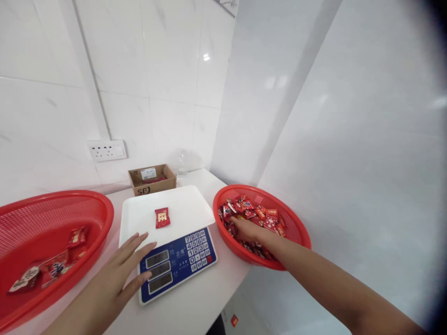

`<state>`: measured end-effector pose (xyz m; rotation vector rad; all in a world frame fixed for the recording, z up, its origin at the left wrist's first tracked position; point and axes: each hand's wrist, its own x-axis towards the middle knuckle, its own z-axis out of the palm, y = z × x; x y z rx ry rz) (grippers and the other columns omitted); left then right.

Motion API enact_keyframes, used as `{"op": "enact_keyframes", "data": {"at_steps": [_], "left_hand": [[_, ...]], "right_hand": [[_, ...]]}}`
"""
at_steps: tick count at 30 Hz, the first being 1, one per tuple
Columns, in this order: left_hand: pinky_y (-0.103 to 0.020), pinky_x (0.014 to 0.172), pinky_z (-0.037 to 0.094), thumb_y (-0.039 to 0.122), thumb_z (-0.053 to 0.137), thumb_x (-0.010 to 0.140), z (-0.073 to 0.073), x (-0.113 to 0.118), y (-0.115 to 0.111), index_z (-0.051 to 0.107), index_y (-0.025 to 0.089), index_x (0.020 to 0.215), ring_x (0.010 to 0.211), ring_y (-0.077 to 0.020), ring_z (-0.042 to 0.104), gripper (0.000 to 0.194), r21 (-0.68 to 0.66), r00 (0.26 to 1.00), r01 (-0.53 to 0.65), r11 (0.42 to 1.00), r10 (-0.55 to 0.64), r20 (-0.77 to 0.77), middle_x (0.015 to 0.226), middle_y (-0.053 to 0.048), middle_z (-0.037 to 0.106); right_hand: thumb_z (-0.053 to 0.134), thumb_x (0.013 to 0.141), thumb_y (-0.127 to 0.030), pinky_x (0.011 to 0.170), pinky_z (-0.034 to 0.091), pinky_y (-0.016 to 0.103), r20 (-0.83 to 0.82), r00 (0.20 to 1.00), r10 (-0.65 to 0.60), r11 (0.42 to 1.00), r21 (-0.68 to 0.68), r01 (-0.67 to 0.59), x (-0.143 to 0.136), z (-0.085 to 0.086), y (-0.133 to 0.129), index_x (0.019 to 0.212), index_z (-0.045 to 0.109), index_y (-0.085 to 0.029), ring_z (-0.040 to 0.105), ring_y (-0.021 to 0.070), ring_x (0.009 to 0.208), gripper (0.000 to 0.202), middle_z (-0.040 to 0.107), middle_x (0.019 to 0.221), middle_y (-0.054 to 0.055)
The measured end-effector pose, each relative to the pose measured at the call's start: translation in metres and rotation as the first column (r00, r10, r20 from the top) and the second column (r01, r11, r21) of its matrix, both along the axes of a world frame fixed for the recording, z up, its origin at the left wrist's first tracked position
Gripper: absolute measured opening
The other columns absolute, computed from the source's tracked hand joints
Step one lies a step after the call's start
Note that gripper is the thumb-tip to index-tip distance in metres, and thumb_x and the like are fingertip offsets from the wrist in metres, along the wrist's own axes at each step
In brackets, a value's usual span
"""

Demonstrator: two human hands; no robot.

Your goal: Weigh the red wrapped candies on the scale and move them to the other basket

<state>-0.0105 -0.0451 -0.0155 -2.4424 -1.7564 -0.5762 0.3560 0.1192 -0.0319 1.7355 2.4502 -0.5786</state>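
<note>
My left hand [118,270] hovers with fingers spread over the left edge of the digital scale [200,288], holding nothing. On the scale's white pan [188,204] lies one small red candy packet [162,217]. My right hand [242,229] reaches down into the right red basket [296,232], among many small wrapped packets [270,223], mostly red. Its fingers are hidden by the packets, so whether it grips any does not show. At the left stands another red basket [56,200] with several red packets [54,270] at its bottom.
Behind the scale sit an open cardboard box [153,184] and a clear bottle [182,163]. A wall socket [107,150] is above them. The white table [195,311] meets walls at the back and right. One red packet [234,320] lies on the floor below the front edge.
</note>
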Motion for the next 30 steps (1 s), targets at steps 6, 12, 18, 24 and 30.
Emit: {"op": "enact_keyframes", "data": {"at_steps": [6, 12, 18, 24, 30], "left_hand": [[-0.039, 0.091, 0.047, 0.048, 0.046, 0.086, -0.01, -0.001, -0.004, 0.042, 0.034, 0.132, 0.125, -0.0247, 0.043, 0.049, 0.052, 0.997, 0.052, 0.997, -0.049, -0.052, 0.142, -0.001, 0.039], [-0.038, 0.09, 0.048, 0.048, 0.046, 0.086, -0.012, 0.0, -0.002, 0.044, 0.033, 0.131, 0.124, -0.0244, 0.044, 0.048, 0.028, 0.997, 0.056, 0.998, -0.054, -0.047, 0.14, -0.001, 0.042], [-0.038, 0.089, 0.049, 0.047, 0.048, 0.084, -0.007, 0.006, -0.004, 0.048, 0.034, 0.128, 0.121, -0.0255, 0.047, 0.045, 0.007, 0.999, 0.053, 0.999, -0.053, -0.013, 0.137, -0.001, 0.046], [-0.035, 0.088, 0.05, 0.045, 0.05, 0.084, -0.013, -0.004, -0.007, 0.045, 0.036, 0.13, 0.121, -0.025, 0.047, 0.047, 0.018, 0.999, 0.036, 0.999, -0.036, -0.014, 0.139, 0.0, 0.044], [-0.035, 0.087, 0.051, 0.046, 0.046, 0.085, -0.009, 0.001, -0.007, 0.047, 0.035, 0.129, 0.12, -0.0247, 0.048, 0.045, 0.007, 1.0, 0.02, 1.0, -0.02, -0.002, 0.138, 0.0, 0.045]], "right_hand": [[0.07, 0.058, -0.027, 0.07, 0.049, 0.031, 0.028, 0.998, 0.062, 0.978, -0.2, -0.055, 0.027, 0.023, 0.01, 0.117, 0.056, -0.02, 0.064, 0.0243, 0.084, 0.06, 0.068, 0.101, 0.006], [0.064, 0.068, -0.028, 0.096, 0.037, 0.033, 0.099, 0.994, 0.039, 0.997, -0.066, -0.033, 0.031, 0.021, 0.025, 0.135, 0.038, -0.018, 0.047, 0.0271, 0.119, 0.073, 0.045, 0.136, 0.013], [0.073, 0.057, -0.03, 0.092, 0.038, 0.044, 0.272, 0.962, 0.011, 1.0, 0.017, -0.016, 0.014, 0.002, 0.026, 0.135, 0.04, -0.017, 0.042, 0.0389, 0.12, 0.085, 0.044, 0.135, 0.02], [0.057, 0.068, -0.015, 0.083, 0.041, 0.035, 0.312, 0.95, -0.006, 0.993, 0.114, -0.031, 0.017, 0.001, 0.026, 0.126, 0.048, -0.02, 0.056, 0.0301, 0.105, 0.06, 0.058, 0.118, 0.015], [0.059, 0.067, -0.015, 0.083, 0.04, 0.04, 0.31, 0.951, -0.017, 0.994, 0.111, -0.018, 0.02, -0.003, 0.024, 0.13, 0.046, -0.017, 0.053, 0.0352, 0.109, 0.065, 0.049, 0.128, 0.022]]}}
